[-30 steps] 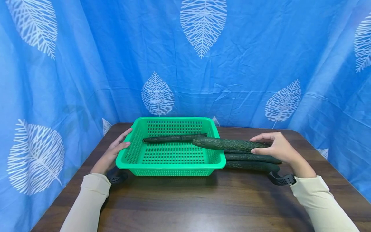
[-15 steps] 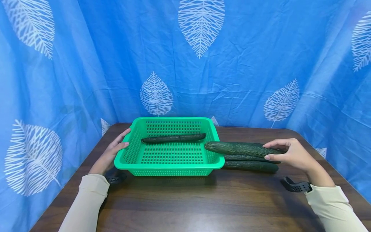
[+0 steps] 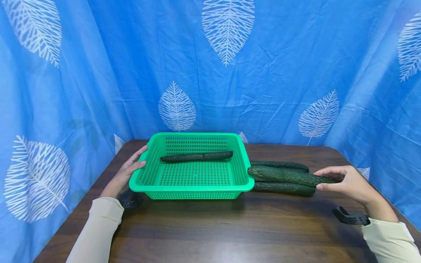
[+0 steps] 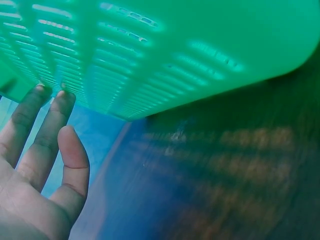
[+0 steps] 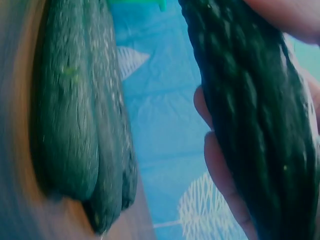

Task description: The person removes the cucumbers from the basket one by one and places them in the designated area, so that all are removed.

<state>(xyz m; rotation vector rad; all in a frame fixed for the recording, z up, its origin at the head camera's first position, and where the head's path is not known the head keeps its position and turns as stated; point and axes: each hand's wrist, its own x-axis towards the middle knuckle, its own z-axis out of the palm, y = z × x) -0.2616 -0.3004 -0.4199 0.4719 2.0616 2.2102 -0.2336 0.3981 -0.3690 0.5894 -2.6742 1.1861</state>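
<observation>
In the head view, my right hand (image 3: 353,184) pinches the right end of a long dark green cucumber (image 3: 283,176) between thumb and fingers. Its left end is at the right rim of the green plastic basket (image 3: 195,188). Under and beside it, a cucumber (image 3: 284,189) lies nearer me and another cucumber (image 3: 279,165) lies farther back. The right wrist view shows the held cucumber (image 5: 255,110) up close, apart from several lying cucumbers (image 5: 70,100). My left hand (image 3: 126,173) touches the basket's left side, fingers fairly straight. One slim cucumber (image 3: 197,157) lies inside the basket.
The basket stands on a brown wooden table (image 3: 197,230). A blue curtain (image 3: 276,73) with white leaf prints hangs behind and along both sides. Black straps (image 3: 350,217) circle the wrists.
My right hand has moved right and toward me, drawing the cucumber from above the basket to its right rim, over the other cucumbers. The left hand stays at the basket.
</observation>
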